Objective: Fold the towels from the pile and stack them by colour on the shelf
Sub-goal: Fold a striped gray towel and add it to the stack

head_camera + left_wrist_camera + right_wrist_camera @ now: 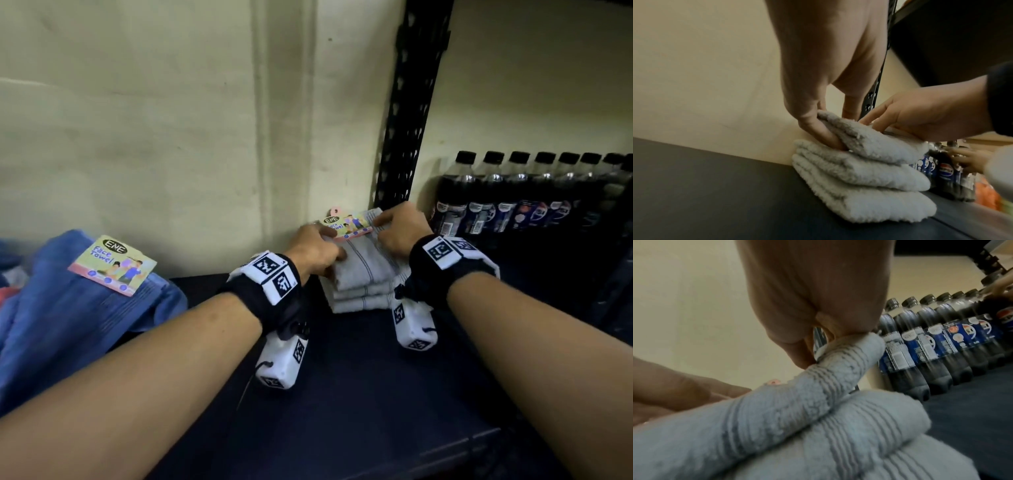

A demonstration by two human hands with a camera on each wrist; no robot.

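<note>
Head view
Grey stack: folded grey towels piled on the dark shelf, against the wall and just left of the black upright post.
Top towel: lies on the grey stack, with a printed "Face Towel" card at its far edge.
Left hand: on the left side of the grey stack, fingers curled onto the top towel beside the card.
Right hand: on the right side of the grey stack, fingers bent down on the towel's far right corner.
Blue towels: loose heap well to the left of the grey stack, carrying its own card.
Bottles: row of dark cola bottles to the right of the grey stack, beyond the post.

Left wrist view
Grey stack: three folded layers, the top towel lifted at its left edge.
Left hand: thumb tucked under the top towel's edge, fingers over it, pinching it.
Right hand: fingers laid on the top of the same towel.

Right wrist view
Top towel: its ribbed far end raised off the layer below.
Right hand: fingertips closed on that raised end, gripping it.
Bottles: just right of the grey stack.
</note>
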